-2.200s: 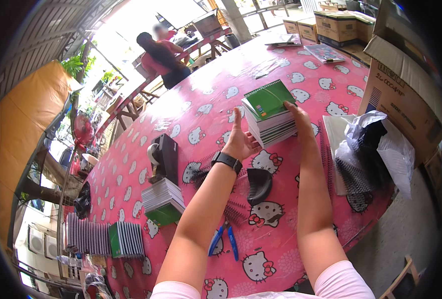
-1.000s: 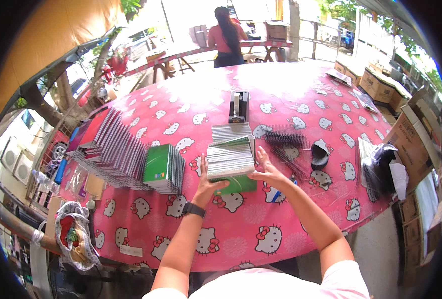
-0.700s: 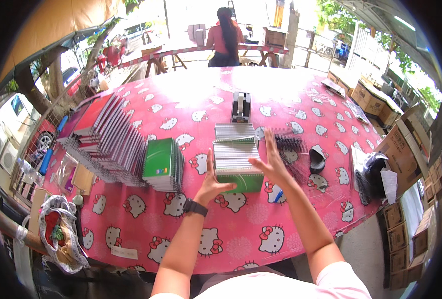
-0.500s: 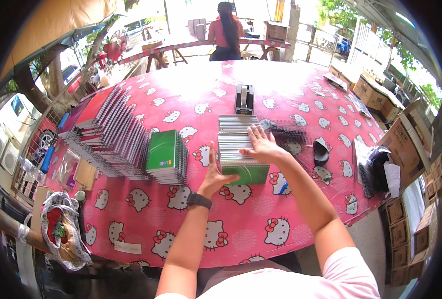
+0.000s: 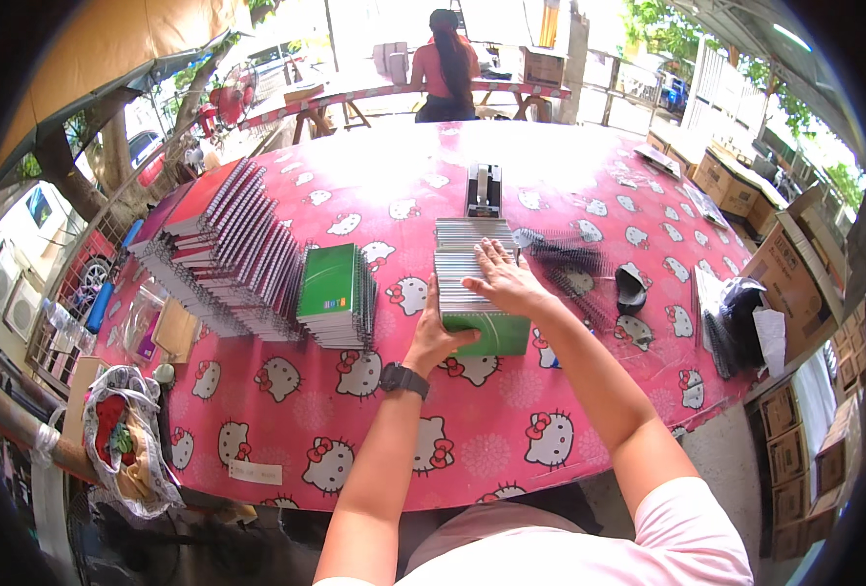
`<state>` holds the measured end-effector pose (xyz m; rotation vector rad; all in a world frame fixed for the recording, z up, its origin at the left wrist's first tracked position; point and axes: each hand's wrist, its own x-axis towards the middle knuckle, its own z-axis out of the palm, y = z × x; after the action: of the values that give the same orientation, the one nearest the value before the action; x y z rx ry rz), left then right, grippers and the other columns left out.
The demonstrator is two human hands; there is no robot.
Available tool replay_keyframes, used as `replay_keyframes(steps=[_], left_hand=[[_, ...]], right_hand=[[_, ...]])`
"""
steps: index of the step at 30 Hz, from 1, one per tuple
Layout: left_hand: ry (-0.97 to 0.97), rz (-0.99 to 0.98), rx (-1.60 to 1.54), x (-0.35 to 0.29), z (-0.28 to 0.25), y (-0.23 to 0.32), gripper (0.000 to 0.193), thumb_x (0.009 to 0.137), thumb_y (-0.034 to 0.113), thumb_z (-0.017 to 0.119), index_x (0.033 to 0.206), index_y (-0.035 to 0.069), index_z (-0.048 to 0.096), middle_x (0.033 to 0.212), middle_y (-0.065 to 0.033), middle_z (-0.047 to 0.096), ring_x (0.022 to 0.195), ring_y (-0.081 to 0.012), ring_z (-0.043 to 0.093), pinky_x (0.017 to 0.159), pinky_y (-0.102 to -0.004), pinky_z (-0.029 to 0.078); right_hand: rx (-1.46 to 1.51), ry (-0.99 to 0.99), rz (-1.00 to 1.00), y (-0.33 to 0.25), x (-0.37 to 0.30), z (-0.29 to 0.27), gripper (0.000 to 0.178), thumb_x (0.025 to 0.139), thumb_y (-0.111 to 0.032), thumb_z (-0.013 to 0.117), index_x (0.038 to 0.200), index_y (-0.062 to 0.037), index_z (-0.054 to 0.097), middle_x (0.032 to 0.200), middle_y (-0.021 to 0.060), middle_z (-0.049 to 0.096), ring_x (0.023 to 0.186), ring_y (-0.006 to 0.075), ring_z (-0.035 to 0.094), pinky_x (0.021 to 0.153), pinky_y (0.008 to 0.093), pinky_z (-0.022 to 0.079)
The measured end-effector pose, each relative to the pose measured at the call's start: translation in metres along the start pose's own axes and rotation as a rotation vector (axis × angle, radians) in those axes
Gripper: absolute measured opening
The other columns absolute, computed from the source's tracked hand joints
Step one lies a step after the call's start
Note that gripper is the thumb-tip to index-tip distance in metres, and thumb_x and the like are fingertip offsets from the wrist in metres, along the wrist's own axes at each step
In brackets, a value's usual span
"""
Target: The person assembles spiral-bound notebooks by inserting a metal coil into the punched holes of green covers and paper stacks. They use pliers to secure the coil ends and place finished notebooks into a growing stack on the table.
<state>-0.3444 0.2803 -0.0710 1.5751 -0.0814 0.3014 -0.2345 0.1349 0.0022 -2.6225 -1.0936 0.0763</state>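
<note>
A row of green-covered notebook blocks point(image 5: 467, 256) stands on edge in front of me, page edges up, with a green cover point(image 5: 503, 335) facing me. My left hand point(image 5: 437, 335) clasps its near left corner, thumb across the green cover and fingers along the side. My right hand point(image 5: 504, 281) lies on the top edges, palm down with fingers stretched out. Just beyond the row stands a black tape dispenser point(image 5: 484, 190). Loose black spiral coils point(image 5: 574, 264) lie to the right of the row. Part of a blue object shows by my right forearm.
Left of the row stand a stack of green spiral notebooks point(image 5: 330, 293) and a taller stack of red and purple ones point(image 5: 223, 254). A black roll-like object point(image 5: 630, 292) lies right. Cardboard boxes point(image 5: 789, 269) line the right side. A person point(image 5: 444, 68) is at a far table.
My left hand has closed in on the row's near left corner, its thumb now further across the green cover. My right hand stays on top. The whole view has shifted slightly.
</note>
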Motion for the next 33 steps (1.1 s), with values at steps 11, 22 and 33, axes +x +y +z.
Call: replay_keyframes(steps=[11, 22, 33], left_hand=[[0.258, 0.290, 0.456, -0.026, -0.011, 0.006, 0.101, 0.065, 0.011, 0.078, 0.147, 0.003, 0.019, 0.149, -0.0207, 0.026, 0.139, -0.0320, 0.024, 0.113, -0.0389, 0.022], [0.264, 0.044, 0.016, -0.110, 0.009, 0.045, 0.034, 0.084, 0.004, 0.066, 0.114, 0.004, 0.049, 0.101, -0.0046, 0.058, 0.092, -0.0107, 0.054, 0.078, -0.0238, 0.044], [0.473, 0.517, 0.996, -0.113, 0.074, 0.086, 0.056, 0.074, -0.003, 0.062, 0.127, 0.007, 0.051, 0.108, -0.0102, 0.062, 0.108, -0.0264, 0.058, 0.104, -0.0424, 0.031]], right_hand=[[0.089, 0.442, -0.375, -0.013, -0.062, -0.002, 0.029, 0.073, -0.011, 0.072, 0.100, -0.0081, 0.061, 0.100, 0.0065, 0.062, 0.104, 0.0256, 0.057, 0.088, 0.0412, 0.045], [0.554, 0.350, -0.365, -0.047, -0.132, -0.017, 0.018, 0.078, -0.013, 0.073, 0.092, -0.0058, 0.064, 0.081, 0.0062, 0.065, 0.079, 0.0168, 0.062, 0.067, 0.0295, 0.049], [1.357, 0.231, 0.051, -0.045, -0.143, 0.043, 0.018, 0.091, -0.013, 0.061, 0.106, -0.0046, 0.056, 0.086, -0.0013, 0.055, 0.076, 0.0044, 0.050, 0.066, 0.0186, 0.041]])
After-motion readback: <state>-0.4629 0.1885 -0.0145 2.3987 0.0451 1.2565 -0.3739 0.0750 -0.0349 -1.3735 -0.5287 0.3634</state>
